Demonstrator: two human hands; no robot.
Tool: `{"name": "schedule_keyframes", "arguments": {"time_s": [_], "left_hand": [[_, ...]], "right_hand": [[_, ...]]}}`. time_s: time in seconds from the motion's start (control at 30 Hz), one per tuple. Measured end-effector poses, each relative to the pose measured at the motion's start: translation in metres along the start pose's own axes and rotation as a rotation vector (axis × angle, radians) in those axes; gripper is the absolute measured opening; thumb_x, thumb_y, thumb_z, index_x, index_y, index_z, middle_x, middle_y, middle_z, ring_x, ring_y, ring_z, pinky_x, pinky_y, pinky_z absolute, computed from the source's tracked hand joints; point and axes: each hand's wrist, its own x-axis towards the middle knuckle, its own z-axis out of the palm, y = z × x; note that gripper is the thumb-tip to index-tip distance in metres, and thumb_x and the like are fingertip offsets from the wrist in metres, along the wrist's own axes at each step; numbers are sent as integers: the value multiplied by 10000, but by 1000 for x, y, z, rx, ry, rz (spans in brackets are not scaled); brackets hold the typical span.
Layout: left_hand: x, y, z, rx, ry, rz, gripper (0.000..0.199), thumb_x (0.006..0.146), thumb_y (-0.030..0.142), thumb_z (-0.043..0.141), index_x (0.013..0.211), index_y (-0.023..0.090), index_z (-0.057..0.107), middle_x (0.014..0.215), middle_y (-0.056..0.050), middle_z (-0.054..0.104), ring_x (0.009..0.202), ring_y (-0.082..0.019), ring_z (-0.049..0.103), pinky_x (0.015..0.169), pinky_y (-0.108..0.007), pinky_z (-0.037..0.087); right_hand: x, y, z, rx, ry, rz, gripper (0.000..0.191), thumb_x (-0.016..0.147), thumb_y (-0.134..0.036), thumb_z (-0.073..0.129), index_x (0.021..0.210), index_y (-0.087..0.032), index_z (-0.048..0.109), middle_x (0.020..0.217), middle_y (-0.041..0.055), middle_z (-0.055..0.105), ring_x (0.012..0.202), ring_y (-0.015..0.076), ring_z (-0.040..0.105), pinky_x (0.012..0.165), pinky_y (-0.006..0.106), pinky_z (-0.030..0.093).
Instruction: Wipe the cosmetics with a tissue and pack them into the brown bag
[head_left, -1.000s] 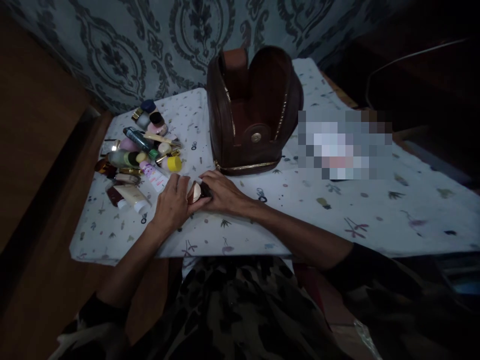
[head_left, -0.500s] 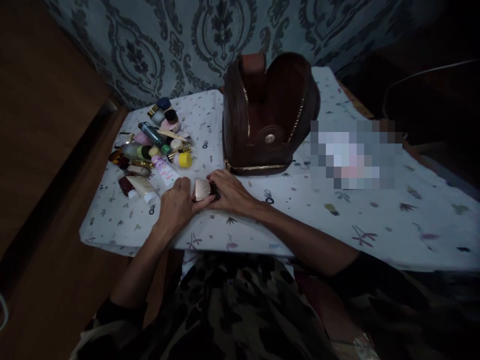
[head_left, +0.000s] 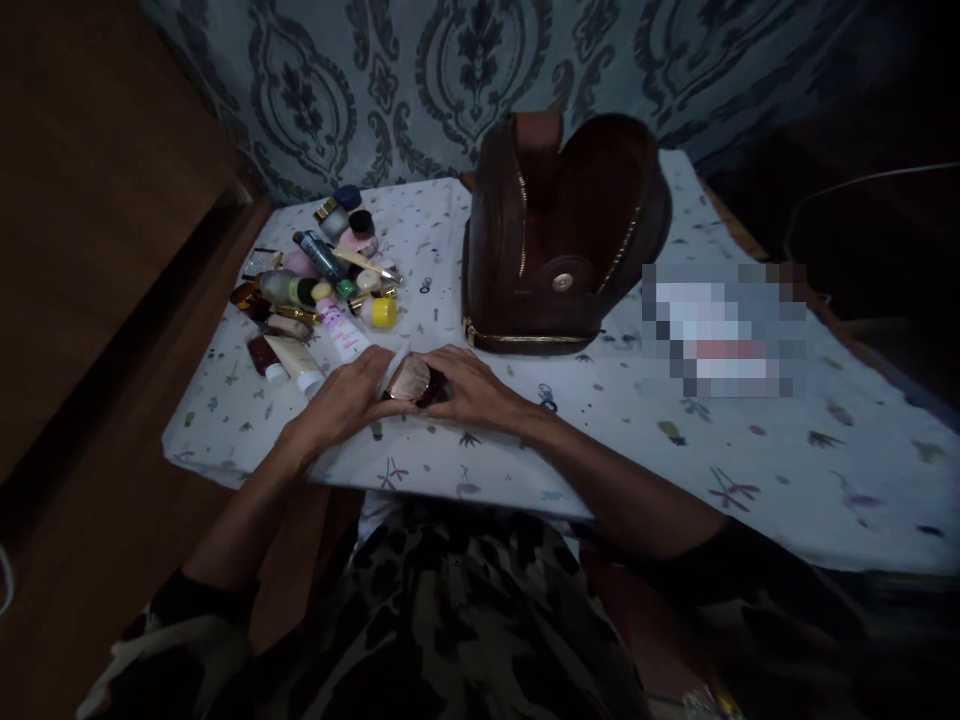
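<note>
Between my two hands, near the front of the table, is a small cosmetic item with a pale, shiny face and a dark edge [head_left: 410, 379]. My left hand [head_left: 351, 393] closes round its left side, where a whitish, see-through edge shows. My right hand [head_left: 474, 392] grips its right side, with the fingers curled over a dark part. Just beyond my left hand lies a white and pink tube [head_left: 343, 331]. A brown leather bag [head_left: 536, 300] stands behind my right hand, its zipped top gaping.
Several bottles, jars and tubes are heaped at the left, among them a yellow-capped one [head_left: 384, 312] and a cream tube [head_left: 294, 362]. A blurred-out item [head_left: 720, 335] lies on the right of the patterned cloth [head_left: 637, 470]. A patterned wall rises behind.
The view has shifted a little, so the bag and the heap sit further right. The held item is tilted differently, and a whitish edge now shows beside my left fingers.
</note>
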Motion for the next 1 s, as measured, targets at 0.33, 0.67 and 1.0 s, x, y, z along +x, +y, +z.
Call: {"name": "schedule_keyframes", "arguments": {"time_s": [0.33,0.67,1.0], "left_hand": [[-17,12,16,27,137,-159,399,927,534,543,1068,161,551,994,-105,648,928,-273,656,773,-383,527],[-9,-15,-3,-198,18,-20,506,936,554,513,1279,186,569,1204,-115,662,1116,-272,623,994,-409,481],[-13,-2,13,-120,149,-96,430,901,498,609,1187,177,597,1077,-96,674,1004,-260,651,870,-401,523]], "right_hand": [[-2,-10,-2,-56,47,26,618,692,-469,828,1183,-183,585,1081,108,639,1004,295,555,857,427,459],[-3,2,-1,-5,42,-21,715,799,-518,731,1410,-254,472,1243,107,613,1147,301,548,978,503,446],[-5,-12,-3,-27,77,32,498,792,-550,726,1135,-224,572,1071,93,642,980,285,569,848,428,474]]}}
